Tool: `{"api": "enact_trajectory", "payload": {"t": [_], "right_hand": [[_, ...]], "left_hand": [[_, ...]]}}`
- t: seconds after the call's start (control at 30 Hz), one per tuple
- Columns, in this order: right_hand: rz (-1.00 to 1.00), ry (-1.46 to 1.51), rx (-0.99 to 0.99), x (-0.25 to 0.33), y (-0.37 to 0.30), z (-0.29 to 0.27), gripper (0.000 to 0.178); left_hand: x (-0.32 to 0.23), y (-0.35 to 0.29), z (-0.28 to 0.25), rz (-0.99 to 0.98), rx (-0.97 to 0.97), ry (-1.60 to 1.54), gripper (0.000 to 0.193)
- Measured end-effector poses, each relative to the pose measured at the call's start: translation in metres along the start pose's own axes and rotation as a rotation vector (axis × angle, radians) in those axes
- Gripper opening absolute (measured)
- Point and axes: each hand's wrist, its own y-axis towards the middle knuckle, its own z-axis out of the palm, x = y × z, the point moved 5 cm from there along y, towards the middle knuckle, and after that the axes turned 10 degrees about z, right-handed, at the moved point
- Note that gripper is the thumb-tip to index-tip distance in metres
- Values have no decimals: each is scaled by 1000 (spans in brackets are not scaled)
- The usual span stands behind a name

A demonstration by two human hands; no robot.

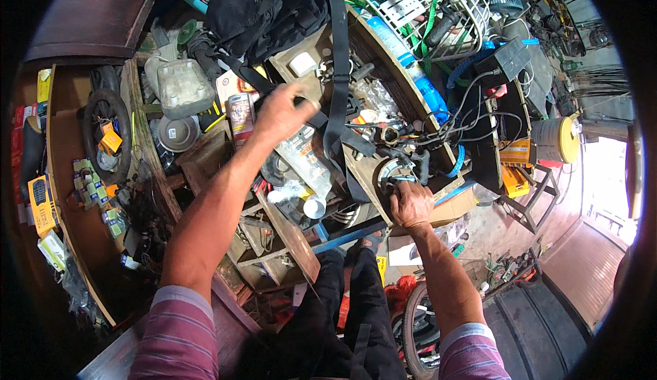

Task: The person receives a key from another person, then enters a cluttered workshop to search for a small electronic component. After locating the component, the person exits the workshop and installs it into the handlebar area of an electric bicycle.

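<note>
Drawer holds wires; far blue tube has writing. Left hand curls near black strap, right hand over metal ring; I can't tell if either grips.

Bright opening, perhaps a doorway

My left hand, fingers curled, over cluttered drawer, near black strap. My right hand low by metal ring; grip unclear. Black bag beyond, wire basket right.
</note>
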Motion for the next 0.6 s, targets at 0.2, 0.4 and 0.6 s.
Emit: {"api": "enact_trajectory", "payload": {"t": [0.2, 0.4, 0.6], "right_hand": [[-10, -5, -20, 0, -1, 0, 18], [-6, 21, -33, 0, -1, -1, 18], [-14, 9, -31, 5, 0, -4, 16]], "left_hand": [[-27, -42, 7, 160, 249, 418, 67], [-3, -104, 16, 99, 340, 210, 64], [58, -160, 28, -282, -209, -256, 62]]}}
